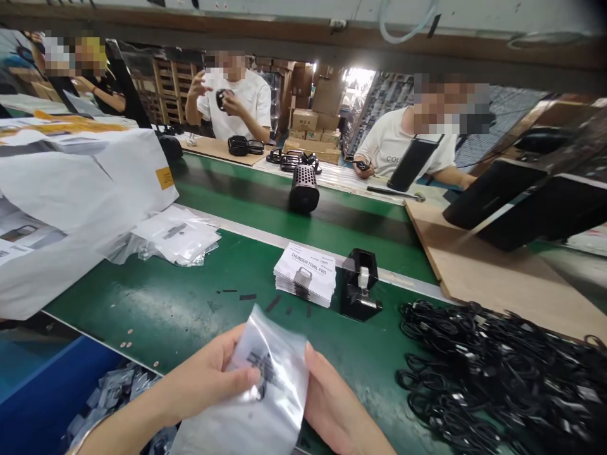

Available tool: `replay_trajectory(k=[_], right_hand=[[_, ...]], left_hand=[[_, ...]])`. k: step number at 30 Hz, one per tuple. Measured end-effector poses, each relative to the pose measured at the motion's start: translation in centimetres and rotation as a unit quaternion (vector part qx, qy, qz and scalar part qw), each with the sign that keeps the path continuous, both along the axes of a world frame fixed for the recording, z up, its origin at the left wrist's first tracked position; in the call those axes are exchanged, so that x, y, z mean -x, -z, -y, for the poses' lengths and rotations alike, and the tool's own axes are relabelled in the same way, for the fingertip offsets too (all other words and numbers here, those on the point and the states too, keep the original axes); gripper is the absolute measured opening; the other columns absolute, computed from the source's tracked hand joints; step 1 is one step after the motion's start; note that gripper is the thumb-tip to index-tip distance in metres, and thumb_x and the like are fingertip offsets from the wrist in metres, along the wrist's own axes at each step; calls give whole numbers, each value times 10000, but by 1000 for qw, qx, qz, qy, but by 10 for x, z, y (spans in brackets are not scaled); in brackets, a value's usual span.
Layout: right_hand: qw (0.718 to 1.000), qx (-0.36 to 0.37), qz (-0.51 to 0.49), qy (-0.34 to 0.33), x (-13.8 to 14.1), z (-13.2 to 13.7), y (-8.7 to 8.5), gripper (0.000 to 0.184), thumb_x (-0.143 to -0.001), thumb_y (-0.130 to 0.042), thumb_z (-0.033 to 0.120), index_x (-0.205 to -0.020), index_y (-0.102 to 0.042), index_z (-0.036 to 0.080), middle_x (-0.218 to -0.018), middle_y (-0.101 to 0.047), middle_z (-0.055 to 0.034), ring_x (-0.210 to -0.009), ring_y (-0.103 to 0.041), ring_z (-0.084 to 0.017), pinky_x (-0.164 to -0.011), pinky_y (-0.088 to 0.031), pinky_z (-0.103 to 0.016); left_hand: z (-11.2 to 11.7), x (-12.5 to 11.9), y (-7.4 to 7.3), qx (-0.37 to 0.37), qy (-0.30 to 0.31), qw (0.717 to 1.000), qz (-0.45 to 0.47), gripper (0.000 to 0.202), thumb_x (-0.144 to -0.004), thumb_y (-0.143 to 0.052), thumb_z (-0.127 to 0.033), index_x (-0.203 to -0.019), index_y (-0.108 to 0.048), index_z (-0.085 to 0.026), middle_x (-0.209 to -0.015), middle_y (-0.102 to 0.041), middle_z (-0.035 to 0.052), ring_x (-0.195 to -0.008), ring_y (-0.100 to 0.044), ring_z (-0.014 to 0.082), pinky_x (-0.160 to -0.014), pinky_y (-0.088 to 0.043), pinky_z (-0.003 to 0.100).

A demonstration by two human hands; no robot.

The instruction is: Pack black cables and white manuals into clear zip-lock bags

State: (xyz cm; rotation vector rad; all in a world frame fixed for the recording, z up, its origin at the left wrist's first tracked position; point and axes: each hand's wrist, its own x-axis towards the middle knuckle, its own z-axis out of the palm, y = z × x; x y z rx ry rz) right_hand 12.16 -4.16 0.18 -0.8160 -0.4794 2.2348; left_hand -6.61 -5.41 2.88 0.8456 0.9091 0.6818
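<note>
A clear plastic bag (287,360) with something dark showing through its middle is between my two hands, low in the centre of the head view. My left hand (220,373) grips its left side, with the thumb pressed flat on the front. Along the right edge, my right hand (327,395) pinches the bag, its other fingers partly hidden behind. Beyond the bag lies a stack of printed manuals (306,272) marked "THUNDER TRAIL PRO". A black tape dispenser (361,287) stands just right of the stack. Farther right is a heap of black cables (493,379).
Filled plastic bags (177,234) lie beside a large white sack (85,183) at left. A blue bin (42,385) holds small packets at lower left. Behind, a black speaker (304,188) sits on the green belt (232,196), and co-workers handle parts across it.
</note>
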Motion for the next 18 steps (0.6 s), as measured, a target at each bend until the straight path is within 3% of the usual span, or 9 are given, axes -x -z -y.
replay_trajectory(k=[3,6,8,11,14,18], right_hand=[[998,-5,24,64,-12,1,3,348,-661,-721,364,-925,-638,152,-838,-687,-60,-749,-622,-177,-691,-462,-263],[990,-48,114,71,-29,1,8,289,-635,-749,312,-842,-629,149,-746,-676,-36,-645,-606,-137,-630,-447,-224],[971,-94,205,83,-41,1,14,277,-627,-748,345,-765,-608,151,-694,-657,-19,-634,-596,-137,-620,-439,-220],[920,-162,343,100,-57,1,25,264,-663,-701,377,-702,-556,160,-643,-603,10,-607,-553,-129,-567,-402,-207],[875,-206,429,85,-68,3,32,202,-723,-629,341,-720,-520,171,-592,-519,41,-534,-475,-107,-508,-344,-205],[847,-219,482,52,-76,10,31,162,-770,-542,328,-719,-483,186,-606,-490,34,-552,-477,-124,-520,-354,-226]], left_hand=[[-14,5,-11,-41,171,984,-25,353,-742,-646,-289,-1076,-563,-211,-984,-658,57,-910,-609,238,-764,-466,303],[-39,6,-17,-91,245,952,-160,301,-744,-625,-285,-1039,-592,-234,-949,-660,38,-836,-616,224,-673,-468,254],[-55,3,-15,-153,217,920,-288,335,-729,-630,-307,-1061,-601,-277,-906,-659,22,-789,-611,223,-630,-450,237],[-71,-7,-4,-240,118,860,-434,373,-678,-664,-323,-1050,-638,-299,-857,-663,32,-795,-599,260,-637,-425,257],[-69,-15,13,-279,74,833,-473,408,-664,-669,-308,-1069,-636,-277,-893,-662,57,-883,-580,305,-726,-421,315],[-47,-15,33,-334,27,794,-507,528,-686,-643,-362,-1193,-514,-294,-1150,-556,63,-1070,-483,318,-859,-403,389]])
